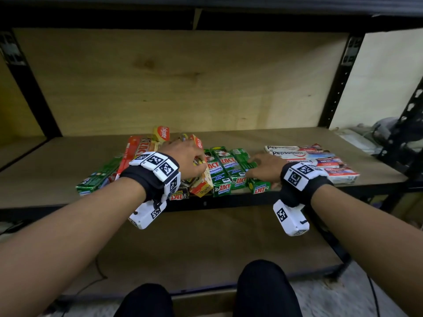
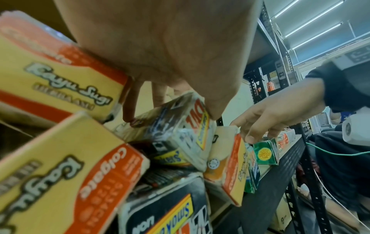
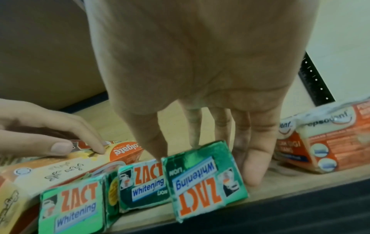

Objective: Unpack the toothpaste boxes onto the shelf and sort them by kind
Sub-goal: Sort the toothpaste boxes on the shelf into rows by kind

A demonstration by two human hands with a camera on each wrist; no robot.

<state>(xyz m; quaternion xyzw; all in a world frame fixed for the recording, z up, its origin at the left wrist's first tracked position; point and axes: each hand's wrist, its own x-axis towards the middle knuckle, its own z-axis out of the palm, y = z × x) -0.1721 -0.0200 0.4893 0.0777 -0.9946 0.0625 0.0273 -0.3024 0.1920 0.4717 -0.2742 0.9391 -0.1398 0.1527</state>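
Note:
Toothpaste boxes lie on the wooden shelf [image 1: 50, 170]. In a mixed heap at centre left are yellow-orange Colgate boxes [image 1: 161, 133] [image 2: 60, 82] and black Zact Smokers boxes. My left hand [image 1: 199, 163] [image 2: 170, 117] reaches into the heap and pinches one Zact Smokers box [image 2: 176, 126] between thumb and fingers. Three green Zact Whitening boxes lie side by side at the front. My right hand [image 1: 254, 165] [image 3: 206, 147] straddles the rightmost green box [image 1: 259, 189] [image 3: 202, 178], thumb on its left, fingers over its top and right; it sits slightly skewed.
Several white-and-red Pepsodent boxes [image 1: 313, 159] [image 3: 324, 142] lie in a row to the right. A red Zact box [image 1: 131, 154] and a green box [image 1: 100, 177] lie left of the heap. Black uprights [image 1: 343, 76] and a black front rail [image 1: 206, 203] frame the shelf.

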